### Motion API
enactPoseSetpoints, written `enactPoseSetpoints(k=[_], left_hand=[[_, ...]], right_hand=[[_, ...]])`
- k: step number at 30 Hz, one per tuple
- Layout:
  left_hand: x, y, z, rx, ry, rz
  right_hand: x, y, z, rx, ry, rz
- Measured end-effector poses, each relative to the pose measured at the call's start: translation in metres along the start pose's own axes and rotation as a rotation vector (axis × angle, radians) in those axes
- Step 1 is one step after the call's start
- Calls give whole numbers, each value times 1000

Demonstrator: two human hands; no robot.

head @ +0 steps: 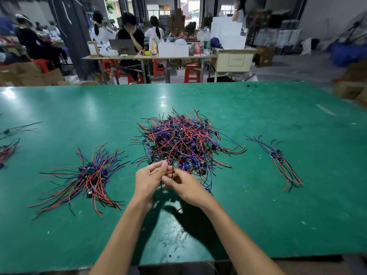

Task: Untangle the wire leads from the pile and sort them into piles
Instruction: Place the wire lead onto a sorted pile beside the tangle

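A big tangled pile of red, blue and black wire leads point(184, 141) lies in the middle of the green table point(278, 215). At its near edge my left hand point(148, 180) and my right hand point(184, 186) meet, both pinching thin wire leads point(170, 171) that still run into the pile. A red end hangs below my right wrist. A sorted pile of leads point(91, 175) fans out on the left. A smaller sorted bunch point(278, 157) lies on the right.
More leads point(8, 149) lie at the table's far left edge. The table's front edge runs just below my forearms. Beyond the table's far edge, people sit at workbenches point(151, 56) with red stools and cartons.
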State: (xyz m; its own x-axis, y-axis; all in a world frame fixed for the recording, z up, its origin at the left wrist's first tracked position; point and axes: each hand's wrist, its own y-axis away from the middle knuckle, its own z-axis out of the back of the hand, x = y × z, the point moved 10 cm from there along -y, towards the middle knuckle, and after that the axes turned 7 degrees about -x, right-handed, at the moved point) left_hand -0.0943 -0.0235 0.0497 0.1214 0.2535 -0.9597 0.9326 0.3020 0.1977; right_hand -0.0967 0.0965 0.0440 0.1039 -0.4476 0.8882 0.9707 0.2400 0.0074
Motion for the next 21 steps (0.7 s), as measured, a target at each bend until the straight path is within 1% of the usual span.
enactPoseSetpoints(k=[2,3,5,7,8,10,12,14,15,17,18,19,20,21], left_hand=[[-3,0,2,-12,26,10],[-4,0,4,-20,22,7],[-9,1,4,-21,16,-8],[-13,4,-2,7,82,12],[-15,6,-5,25,132,32],[-17,10,-12,59,217,72],[-17,13,-16,88,251,93],[-18,16,-18,118,249,91],[-19,18,-19,135,242,86],[-19,21,-21,165,220,67],[-19,22,-22,172,200,53],[-18,23,-22,171,165,31],[-19,23,-21,168,109,-9],[-21,24,-20,173,35,-70]], right_hand=[[-10,6,-2,29,90,49],[-14,10,2,-8,88,60],[-20,11,19,-167,54,59],[-24,8,36,-338,25,10],[-25,6,43,-402,9,-25],[-27,2,54,-475,-21,-92],[-27,-2,61,-481,-13,-144],[-27,-4,62,-440,116,-179],[-26,-2,64,-444,196,-183],[-15,5,76,-538,270,-156],[-10,10,80,-567,267,-170],[-8,11,81,-540,201,-212],[-10,9,75,-452,34,-274],[-12,8,61,-326,-248,-346]])
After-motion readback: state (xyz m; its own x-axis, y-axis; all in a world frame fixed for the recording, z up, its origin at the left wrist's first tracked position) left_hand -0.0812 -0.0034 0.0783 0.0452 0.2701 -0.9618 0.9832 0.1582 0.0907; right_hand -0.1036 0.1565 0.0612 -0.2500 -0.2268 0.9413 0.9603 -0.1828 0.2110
